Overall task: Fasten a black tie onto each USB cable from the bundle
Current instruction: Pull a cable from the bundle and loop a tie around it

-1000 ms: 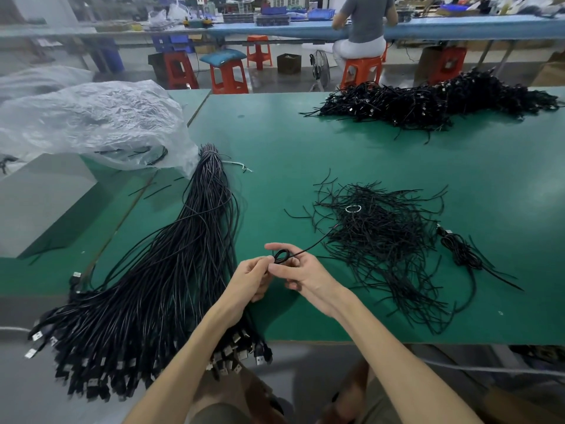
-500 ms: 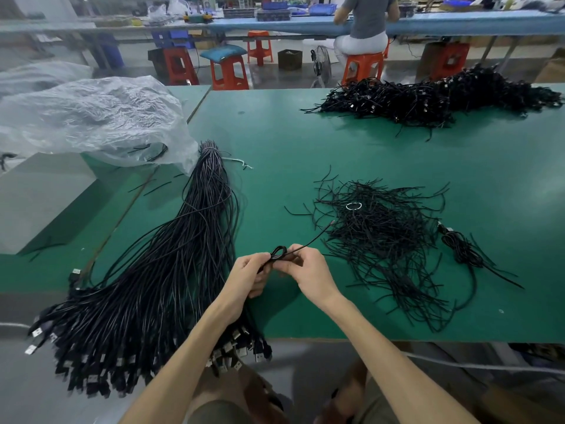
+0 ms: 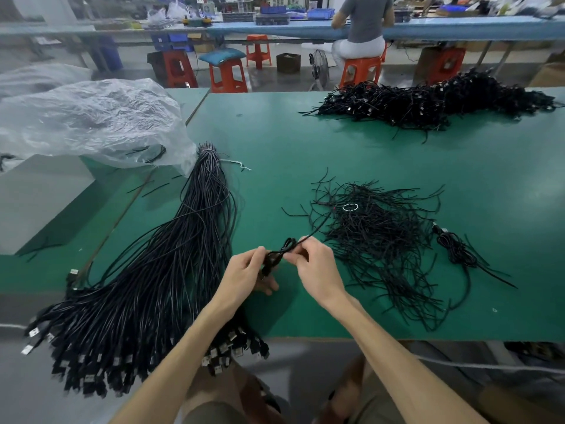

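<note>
Between hands [image 3: 244, 274] [image 3: 318, 270], looped cable [image 3: 276, 255] (pinched)

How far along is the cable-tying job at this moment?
Done, apparently: one coiled cable lies right of the loose ties, and a far heap may be finished ones. In hand: left hand and right hand grip a small coil, tie not visibly closed. Left: the big bundle, most of the job.

The hands [image 3: 244, 272] [image 3: 318, 270] have parted along the USB cable [image 3: 276, 255]
</note>
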Demonstrator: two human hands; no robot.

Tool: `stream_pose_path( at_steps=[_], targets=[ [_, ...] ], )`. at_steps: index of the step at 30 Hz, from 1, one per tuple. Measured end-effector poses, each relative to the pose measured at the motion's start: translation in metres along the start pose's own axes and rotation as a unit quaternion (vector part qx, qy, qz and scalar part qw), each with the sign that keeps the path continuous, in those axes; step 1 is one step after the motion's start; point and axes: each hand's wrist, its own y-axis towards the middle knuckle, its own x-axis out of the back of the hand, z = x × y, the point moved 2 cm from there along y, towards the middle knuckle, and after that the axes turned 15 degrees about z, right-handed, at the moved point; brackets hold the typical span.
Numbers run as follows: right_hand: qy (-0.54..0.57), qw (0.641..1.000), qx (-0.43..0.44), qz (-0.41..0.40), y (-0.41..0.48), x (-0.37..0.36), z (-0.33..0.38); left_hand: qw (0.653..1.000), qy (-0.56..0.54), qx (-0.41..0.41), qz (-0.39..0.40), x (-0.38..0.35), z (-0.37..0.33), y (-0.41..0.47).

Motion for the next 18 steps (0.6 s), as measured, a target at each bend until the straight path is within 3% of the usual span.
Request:
stream_pose_path(
  at_steps=[9, 15, 18],
  targets=[
    [0.009, 0.998, 0.031, 0.060, -0.009, 0.027, 0.023, 0.960, 0.185, -0.125, 0.167, 0.018, -0.045, -0.012],
    [0.026, 0.994, 0.035, 0.098, -0.019, 0.026, 0.033, 0.913, 0.361, -0.168, 0.090, 0.013, -0.051, -0.017],
    [0.052, 0.993, 0.047, 0.098, -0.023, 0.028, 0.037, 0.880, 0.420, -0.201, 0.097, 0.015, -0.053, -0.020]
  ],
)
